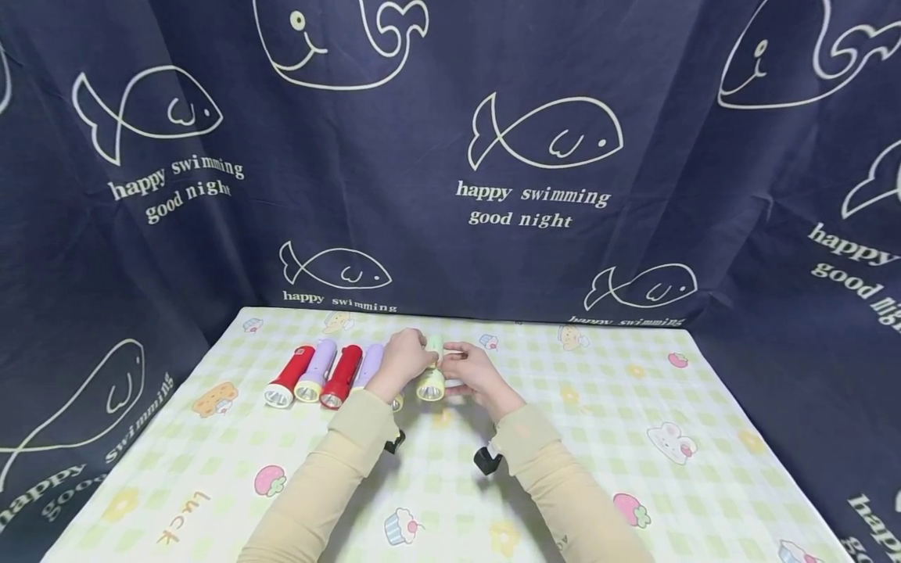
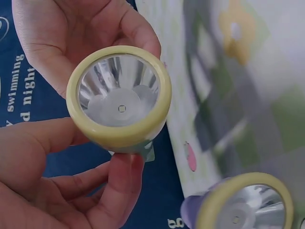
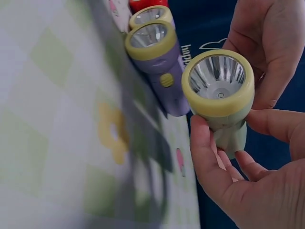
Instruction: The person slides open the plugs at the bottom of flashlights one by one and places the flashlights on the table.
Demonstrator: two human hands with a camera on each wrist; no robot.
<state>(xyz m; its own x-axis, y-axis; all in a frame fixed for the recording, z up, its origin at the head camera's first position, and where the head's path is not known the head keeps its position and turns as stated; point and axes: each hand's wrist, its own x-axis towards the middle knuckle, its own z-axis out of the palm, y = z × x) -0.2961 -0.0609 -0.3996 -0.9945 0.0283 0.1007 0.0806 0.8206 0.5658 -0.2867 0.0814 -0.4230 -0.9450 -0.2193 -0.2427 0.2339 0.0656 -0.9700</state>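
Note:
A light green flashlight (image 1: 431,385) with a yellow rim is between both hands, its lens facing the person and its tail toward the back. My left hand (image 1: 404,361) grips it from the left, thumb and fingertips against its body below the rim in the left wrist view. From the other side my right hand (image 1: 479,374) holds it, its fingers (image 3: 205,148) curled round the green body (image 3: 231,136) in the right wrist view. The left hand hides part of the tail. Just left of it lies a purple flashlight (image 3: 167,86) with a yellow rim, mostly covered by the left hand in the head view.
Farther left, side by side, lie a red flashlight (image 1: 290,377) with a white rim, a purple one (image 1: 318,369), another red one (image 1: 342,377) and another purple one (image 1: 371,360). The checked tablecloth (image 1: 598,485) covers the table. A dark blue curtain (image 1: 422,172) hangs behind.

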